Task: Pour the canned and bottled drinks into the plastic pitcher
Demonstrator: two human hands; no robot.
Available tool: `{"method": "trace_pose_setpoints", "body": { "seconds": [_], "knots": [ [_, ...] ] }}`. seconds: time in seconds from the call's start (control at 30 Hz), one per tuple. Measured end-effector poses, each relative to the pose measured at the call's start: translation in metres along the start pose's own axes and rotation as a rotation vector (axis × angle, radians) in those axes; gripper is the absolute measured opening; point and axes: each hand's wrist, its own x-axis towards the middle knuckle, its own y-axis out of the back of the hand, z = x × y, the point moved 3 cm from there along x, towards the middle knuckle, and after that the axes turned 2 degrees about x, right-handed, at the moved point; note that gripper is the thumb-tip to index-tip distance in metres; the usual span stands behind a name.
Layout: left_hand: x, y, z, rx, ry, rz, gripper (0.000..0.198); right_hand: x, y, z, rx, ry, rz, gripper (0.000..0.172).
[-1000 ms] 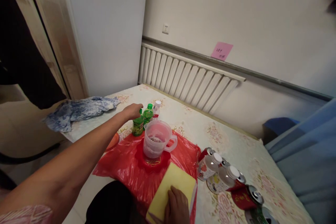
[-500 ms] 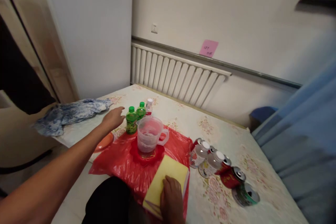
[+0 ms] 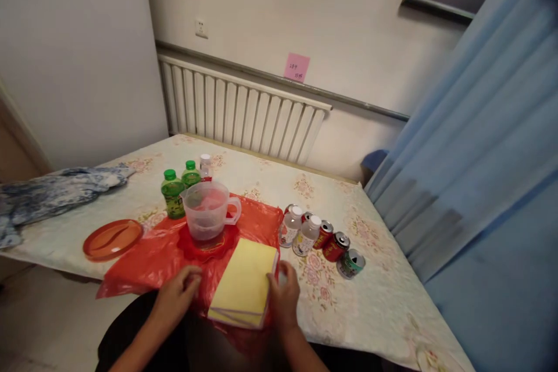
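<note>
A small stack of yellow notebooks lies on a red plastic bag at the table's near edge. My right hand is at the stack's right edge, thumb beside it and fingers apart, not wrapped round it. Over the bag, left of the notebooks, hovers my left hand, loosely bent, with a gap between thumb and fingers and nothing seen in it. Behind them a clear measuring jug stands on a red scalloped dish.
Green-capped bottles and a white-capped bottle stand behind the jug. Two clear bottles and several cans are at right. An orange plate and blue patterned cloth lie left; a blue curtain hangs right.
My left hand has drawn back from near the green bottles to the near edge. My right hand has moved off the notebooks' top to their right side. The view has turned right.
</note>
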Motion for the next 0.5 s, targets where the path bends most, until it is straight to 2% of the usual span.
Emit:
{"method": "trace_pose_setpoints", "body": {
  "seconds": [0.1, 0.2, 0.33, 0.5],
  "knots": [
    [-0.022, -0.032, 0.003, -0.102, -0.003, -0.163, 0.032, 0.038, 0.030, 0.021, -0.048, -0.101, 0.231, 0.048],
    [-0.030, -0.047, 0.003, -0.130, -0.005, -0.210, 0.032, 0.079, 0.043, 0.031, -0.191, -0.113, 0.274, 0.066],
    [-0.032, -0.051, 0.003, -0.135, 0.006, -0.207, 0.035, 0.110, 0.036, 0.037, -0.236, -0.149, 0.281, 0.070],
    [-0.032, -0.052, 0.003, -0.123, 0.005, -0.239, 0.038, 0.120, 0.024, 0.036, -0.244, -0.176, 0.269, 0.060]
  ]
}}
